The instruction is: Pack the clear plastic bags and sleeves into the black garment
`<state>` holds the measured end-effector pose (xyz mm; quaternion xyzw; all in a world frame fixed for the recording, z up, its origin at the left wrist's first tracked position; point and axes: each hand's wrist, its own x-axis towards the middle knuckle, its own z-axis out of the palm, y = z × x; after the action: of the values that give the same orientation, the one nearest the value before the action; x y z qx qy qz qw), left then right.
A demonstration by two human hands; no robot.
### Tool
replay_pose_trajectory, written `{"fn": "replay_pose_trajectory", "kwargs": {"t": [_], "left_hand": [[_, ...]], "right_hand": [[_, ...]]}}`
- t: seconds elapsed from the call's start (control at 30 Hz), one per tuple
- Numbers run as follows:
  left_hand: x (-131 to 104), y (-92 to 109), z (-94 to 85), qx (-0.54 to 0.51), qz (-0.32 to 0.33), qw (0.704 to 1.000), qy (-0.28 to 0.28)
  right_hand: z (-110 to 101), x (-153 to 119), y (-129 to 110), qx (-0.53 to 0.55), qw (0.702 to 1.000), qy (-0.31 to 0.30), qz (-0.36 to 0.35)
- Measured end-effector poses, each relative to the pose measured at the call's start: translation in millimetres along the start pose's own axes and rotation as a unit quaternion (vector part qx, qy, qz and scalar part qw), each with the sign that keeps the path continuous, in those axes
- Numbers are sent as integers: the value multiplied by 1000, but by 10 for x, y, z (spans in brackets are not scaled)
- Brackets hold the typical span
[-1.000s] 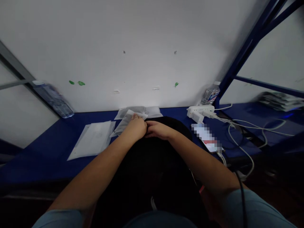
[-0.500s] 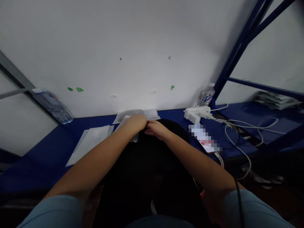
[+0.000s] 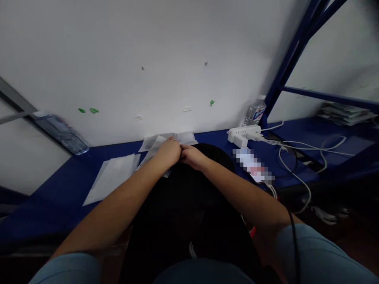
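My left hand and my right hand meet at the far edge of a black cloth item that lies over the front of the blue table. Both hands have their fingers closed; they pinch something small at the black item's top edge, too small and dark to name. A clear plastic bag lies under and beside my left hand. More flat clear bags sit just beyond the hands, against the white wall.
A flat white bag lies left of the hands. A lying water bottle is at far left. A white power strip with cables, a phone and an upright bottle stand to the right. Blue shelf posts rise at right.
The hands have stayed together at the black item's far edge, shifting only slightly. The left hand lowered onto the clear bag and then lifted a little. The camera view drifted.
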<state>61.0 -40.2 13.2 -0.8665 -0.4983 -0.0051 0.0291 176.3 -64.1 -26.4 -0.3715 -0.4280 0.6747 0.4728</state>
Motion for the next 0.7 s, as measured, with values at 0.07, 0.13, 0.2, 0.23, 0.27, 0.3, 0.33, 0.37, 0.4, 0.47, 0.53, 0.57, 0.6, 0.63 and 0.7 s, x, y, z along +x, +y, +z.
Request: {"fn": "replay_pose_trajectory", "kwargs": {"t": [0.07,0.13,0.2,0.23,0.27,0.3,0.33,0.37,0.4,0.47,0.53,0.57,0.6,0.63,0.7], "left_hand": [[-154,-20,2,-6,9,1000,24],[-367,-108,25,-34,42,998,42],[-599,-251,66,-56,92,994,36],[-705,-331,91,-57,117,991,30],[-797,-410,118,-49,133,989,29],[-869,-482,148,-35,147,988,33],[-920,-543,178,-17,157,987,38],[-950,-589,209,1,161,986,46],[-961,-621,237,17,161,985,55],[-939,-645,284,38,152,985,72],[-891,-629,315,49,148,984,83],[-867,-614,325,54,147,984,86],[-847,-598,333,57,146,984,87],[-832,-585,339,60,144,984,86],[-817,-570,350,63,136,985,82]], "right_hand": [[-10,11,11,-6,1000,6,0],[-26,22,25,-19,999,29,10],[-39,24,38,-35,997,69,26],[-43,20,43,-51,994,89,31],[-44,11,44,-77,991,101,32],[-42,-3,41,-110,988,100,31],[-39,-22,32,-146,985,86,35],[-35,-44,18,-181,980,62,46],[-29,-68,-1,-207,976,34,59],[-18,-116,-49,-221,971,-16,86],[-11,-153,-93,-211,971,-49,99],[-10,-163,-108,-204,972,-60,98],[-11,-168,-117,-199,973,-67,97],[-13,-167,-121,-195,974,-70,95],[-21,-153,-114,-187,977,-66,82]]}}
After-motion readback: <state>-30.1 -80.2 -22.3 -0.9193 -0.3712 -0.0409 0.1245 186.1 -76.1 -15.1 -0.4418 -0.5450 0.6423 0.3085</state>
